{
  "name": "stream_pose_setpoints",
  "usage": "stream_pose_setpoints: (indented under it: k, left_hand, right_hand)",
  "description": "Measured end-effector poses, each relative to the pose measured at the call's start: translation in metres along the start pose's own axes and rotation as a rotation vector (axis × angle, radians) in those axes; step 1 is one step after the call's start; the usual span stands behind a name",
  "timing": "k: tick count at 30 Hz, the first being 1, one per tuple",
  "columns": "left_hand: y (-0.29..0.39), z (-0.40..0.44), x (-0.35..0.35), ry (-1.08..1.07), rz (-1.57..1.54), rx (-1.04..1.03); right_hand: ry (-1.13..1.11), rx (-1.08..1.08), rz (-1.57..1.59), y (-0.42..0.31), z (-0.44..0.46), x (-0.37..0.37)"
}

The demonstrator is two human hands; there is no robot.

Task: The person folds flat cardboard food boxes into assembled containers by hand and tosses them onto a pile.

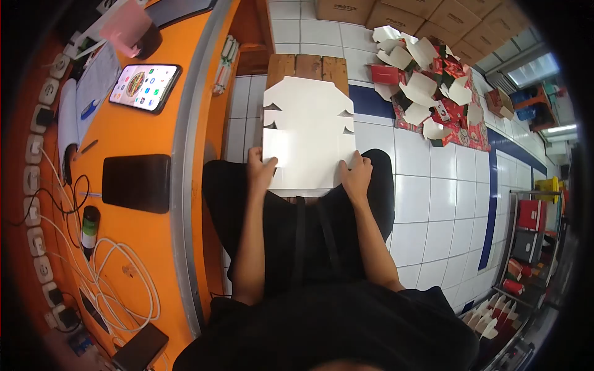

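Note:
A flat white cardboard box blank (pixel 309 133), with notches cut in both sides, lies in front of me over a wooden bench (pixel 297 63). Its far corners are slanted. At its left edge, close to the near corner, my left hand (pixel 262 170) grips the card with the thumb on top. My right hand (pixel 357 177) holds the opposite edge in the same way, thumb on top and the fingers partly hidden. Whether more sheets lie beneath the blank I cannot tell.
Folded red-and-white boxes (pixel 427 86) are heaped on a red patterned cloth (pixel 470 133) on the tiled floor. Brown cartons (pixel 458 21) stand behind. An orange counter (pixel 148 247) at left carries a lit phone (pixel 146 88), a dark tablet-like case (pixel 136 183) and cables. A rack (pixel 526 229) stands at right.

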State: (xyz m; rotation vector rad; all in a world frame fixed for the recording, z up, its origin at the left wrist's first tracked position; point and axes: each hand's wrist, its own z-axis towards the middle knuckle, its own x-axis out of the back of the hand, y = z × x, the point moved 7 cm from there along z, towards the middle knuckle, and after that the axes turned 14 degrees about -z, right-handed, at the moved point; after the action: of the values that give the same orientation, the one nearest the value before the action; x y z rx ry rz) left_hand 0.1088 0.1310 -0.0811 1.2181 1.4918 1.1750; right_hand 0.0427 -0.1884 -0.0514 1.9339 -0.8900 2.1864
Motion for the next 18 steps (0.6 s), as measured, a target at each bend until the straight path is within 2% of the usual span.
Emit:
stream_pose_setpoints:
  k: [2, 3, 4, 6, 10, 12, 13, 15, 17, 18]
  left_hand:
    - [0.03, 0.012, -0.009, -0.122, -0.03, 0.23]
    - [0.034, 0.02, -0.017, -0.311, 0.021, 0.369]
    - [0.033, 0.021, -0.016, -0.316, 0.019, 0.365]
    - [0.041, 0.022, -0.023, -0.374, -0.286, 0.312]
    - [0.056, -0.004, -0.012, -0.329, -0.441, 0.3]
    - [0.057, -0.007, -0.003, -0.368, -0.451, 0.275]
    - [0.06, -0.009, 0.0, -0.34, -0.475, 0.253]
    - [0.063, -0.011, -0.001, -0.311, -0.504, 0.231]
    - [0.069, -0.008, -0.004, -0.278, -0.356, 0.072]
    - [0.067, -0.007, -0.005, -0.272, -0.354, 0.074]
  right_hand:
    - [-0.023, -0.007, 0.024, 0.001, 0.003, 0.0]
    - [-0.016, -0.012, 0.032, 0.001, 0.004, 0.0]
    - [-0.009, -0.013, 0.031, 0.002, 0.004, 0.002]
    - [-0.076, -0.068, 0.077, 0.003, 0.009, 0.0]
    - [-0.047, -0.082, 0.223, 0.005, 0.027, 0.01]
    - [-0.359, -0.043, 0.782, -0.009, 0.034, 0.02]
    - [-0.395, -0.033, 0.96, -0.016, 0.034, 0.033]
    - [-0.445, -0.043, 0.981, -0.026, 0.031, 0.058]
    - [-0.532, -0.063, 0.985, -0.027, 0.03, 0.058]
    - [-0.539, -0.063, 0.987, -0.025, 0.029, 0.052]
